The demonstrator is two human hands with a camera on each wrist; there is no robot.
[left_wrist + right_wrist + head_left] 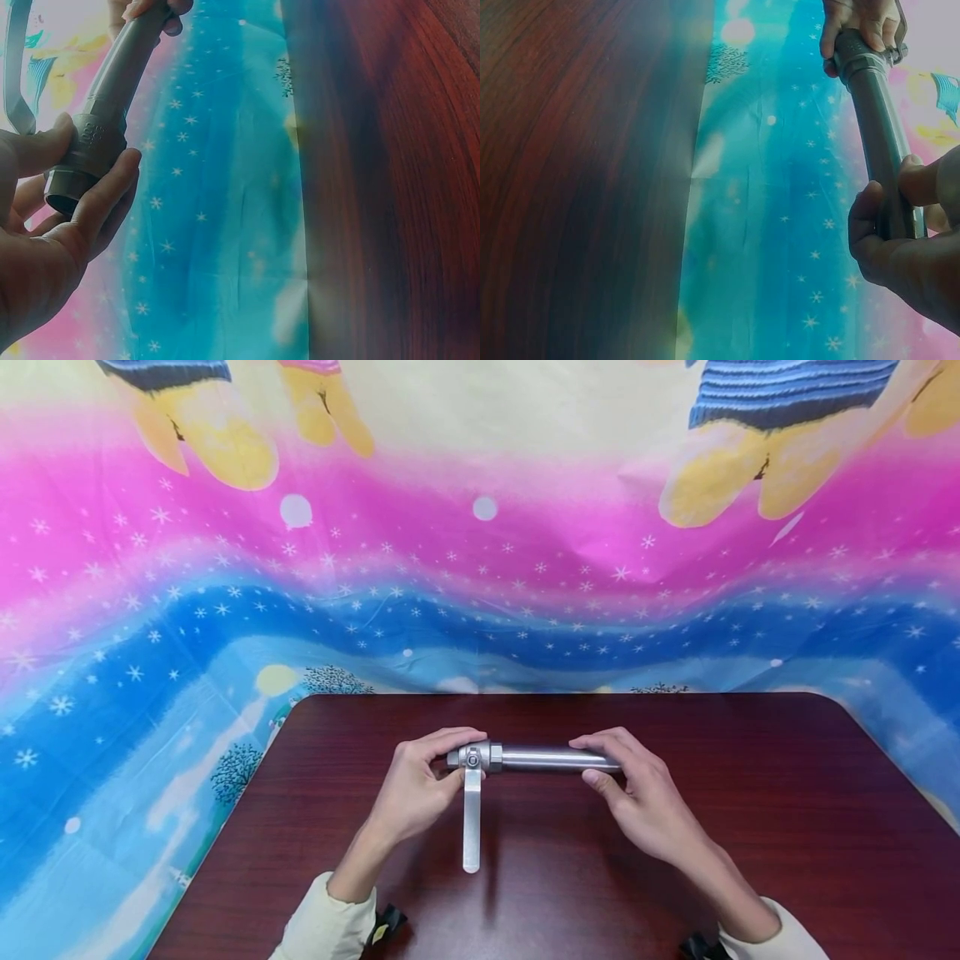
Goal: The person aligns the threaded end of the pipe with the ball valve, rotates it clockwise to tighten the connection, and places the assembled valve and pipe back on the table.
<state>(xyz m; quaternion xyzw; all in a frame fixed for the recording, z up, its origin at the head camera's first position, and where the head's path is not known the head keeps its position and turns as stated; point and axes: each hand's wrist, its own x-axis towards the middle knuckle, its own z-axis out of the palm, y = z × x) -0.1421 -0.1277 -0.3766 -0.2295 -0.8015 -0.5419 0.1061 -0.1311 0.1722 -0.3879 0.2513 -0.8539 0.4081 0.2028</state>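
A silver ball valve (474,758) with a long flat lever handle (472,827) is joined to a straight metal pipe (543,758). In the head view the pipe lies level, left to right, and the lever points toward the person. My left hand (420,785) grips the valve body, thumb on the near side and fingers on the far side. The open end of the valve (67,191) faces the left palm in the left wrist view. My right hand (645,793) holds the pipe near its right end, which the fingers partly hide.
A dark red-brown wooden table (570,877) lies under the hands. Behind it hangs a printed cloth (450,568) with snowflakes, pink and blue bands. Pale sleeves (326,922) cover both forearms, with black straps (386,925) near the wrists.
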